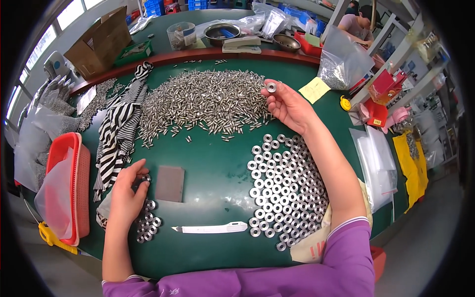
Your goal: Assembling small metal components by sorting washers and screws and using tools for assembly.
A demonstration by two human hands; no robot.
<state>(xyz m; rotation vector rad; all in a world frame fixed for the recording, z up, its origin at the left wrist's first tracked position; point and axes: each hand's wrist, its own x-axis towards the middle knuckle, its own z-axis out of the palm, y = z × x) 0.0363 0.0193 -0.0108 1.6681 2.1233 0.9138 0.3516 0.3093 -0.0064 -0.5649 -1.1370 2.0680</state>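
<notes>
The purple short-sleeved shirt [297, 281] has white-edged cuffs [349, 222] and a small pale mark [173, 291] on its front

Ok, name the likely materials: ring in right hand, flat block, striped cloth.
Ring: probably metal, smooth and bright, judging by its shine.
Flat block: matte, brownish-grey; rubber or abrasive, its plain look leaves open.
Striped cloth: dull woven or knitted fabric, given its soft folds.
</notes>
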